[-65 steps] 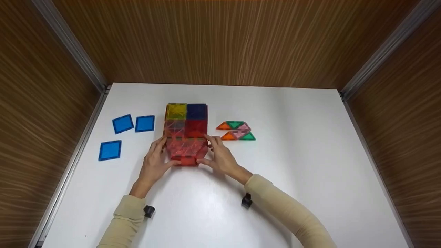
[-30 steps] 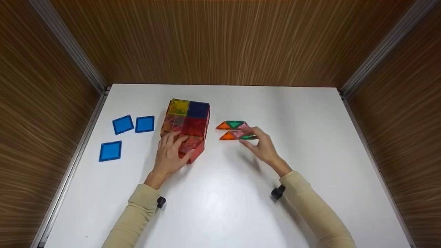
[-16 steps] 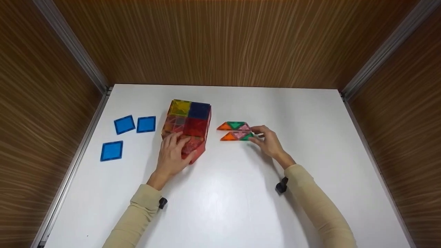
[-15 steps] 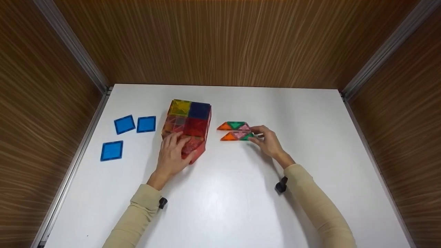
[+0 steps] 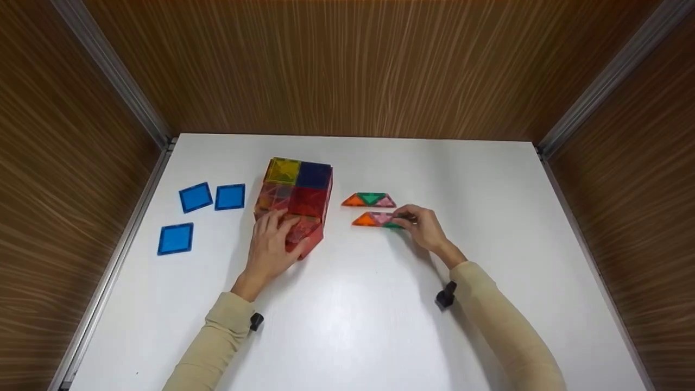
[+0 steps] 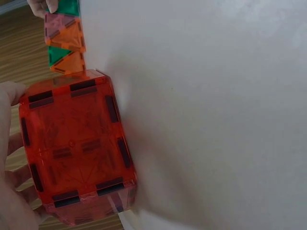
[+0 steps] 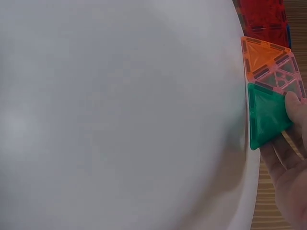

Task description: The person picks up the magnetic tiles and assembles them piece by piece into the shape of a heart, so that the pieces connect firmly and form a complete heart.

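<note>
A box-shaped structure of translucent magnetic tiles, mostly red with yellow and dark blue squares at its far end, stands at an angle on the white table. My left hand holds its near end, fingers over the top and thumb at the near right side. To the right, my right hand pinches a green triangular magnetic tile, thumb on its upper face and fingers beneath. That tile adjoins a pink triangle and an orange triangle in one row. The fingers partly hide the green tile.
A second row of orange, green and pink triangular tiles lies just behind the pinched row. Several blue square tiles lie flat left of the structure. Wood-grain panels enclose the table at the back and sides.
My right hand left the structure for the triangular tiles, then drew the nearer row slightly toward me, widening the gap between rows. My left hand shifted onto the structure's top; the structure turned slightly.
</note>
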Action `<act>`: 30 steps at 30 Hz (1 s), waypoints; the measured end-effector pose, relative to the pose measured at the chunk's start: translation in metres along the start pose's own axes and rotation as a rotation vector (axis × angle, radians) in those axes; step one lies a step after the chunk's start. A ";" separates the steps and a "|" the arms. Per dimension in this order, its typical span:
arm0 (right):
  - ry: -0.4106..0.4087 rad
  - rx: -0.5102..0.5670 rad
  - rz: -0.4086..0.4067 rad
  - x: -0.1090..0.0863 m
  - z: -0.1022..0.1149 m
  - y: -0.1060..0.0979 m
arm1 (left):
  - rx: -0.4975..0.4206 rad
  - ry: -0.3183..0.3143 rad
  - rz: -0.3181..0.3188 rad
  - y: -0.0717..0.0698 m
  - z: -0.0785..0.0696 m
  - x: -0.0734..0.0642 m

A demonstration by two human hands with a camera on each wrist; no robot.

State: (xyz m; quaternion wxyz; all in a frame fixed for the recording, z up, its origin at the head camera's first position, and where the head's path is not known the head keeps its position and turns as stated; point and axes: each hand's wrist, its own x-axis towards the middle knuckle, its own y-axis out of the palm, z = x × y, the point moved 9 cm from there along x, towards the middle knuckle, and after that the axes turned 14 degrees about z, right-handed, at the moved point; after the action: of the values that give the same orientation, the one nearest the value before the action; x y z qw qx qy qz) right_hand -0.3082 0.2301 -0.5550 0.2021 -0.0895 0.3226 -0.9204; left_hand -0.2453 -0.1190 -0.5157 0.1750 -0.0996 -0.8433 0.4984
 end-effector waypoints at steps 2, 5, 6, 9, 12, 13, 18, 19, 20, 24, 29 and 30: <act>0.012 0.011 -0.002 -0.010 -0.002 -0.003 | 0.005 0.003 -0.004 0.000 -0.001 0.000; 0.026 0.043 -0.009 -0.027 -0.006 -0.005 | 0.005 0.000 0.005 0.000 -0.001 0.000; 0.029 0.057 -0.015 -0.033 -0.008 -0.005 | 0.005 0.000 0.006 0.000 -0.001 0.000; 0.025 0.100 -0.031 -0.049 -0.009 -0.006 | 0.005 -0.005 0.010 0.001 -0.001 0.000; 0.008 0.125 -0.040 -0.062 -0.006 -0.005 | 0.007 -0.017 0.017 0.001 0.000 0.000; 0.002 0.132 -0.040 -0.066 -0.005 -0.005 | 0.005 -0.021 0.020 0.001 0.001 0.000; -0.023 0.143 -0.032 -0.082 0.001 0.001 | -0.009 -0.031 0.035 0.003 0.003 0.001; -0.028 0.143 -0.027 -0.085 0.002 0.003 | -0.010 -0.032 0.035 0.004 0.003 0.001; -0.033 0.141 -0.022 -0.087 0.003 0.005 | -0.010 -0.033 0.036 0.004 0.003 0.001; -0.051 0.140 -0.007 -0.095 0.003 0.011 | -0.010 -0.038 0.037 0.005 0.004 0.001; -0.053 0.162 -0.006 -0.100 0.004 0.014 | -0.012 -0.033 0.031 0.004 0.004 0.001; -0.049 0.166 -0.005 -0.101 0.004 0.014 | -0.014 -0.031 0.031 0.004 0.003 0.001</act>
State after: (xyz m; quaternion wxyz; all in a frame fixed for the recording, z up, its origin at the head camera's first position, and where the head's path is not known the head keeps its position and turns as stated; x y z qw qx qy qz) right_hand -0.2116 0.2610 -0.5642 0.2145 -0.0957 0.2400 -0.9419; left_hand -0.2479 -0.1194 -0.5201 0.1534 -0.1063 -0.8477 0.4965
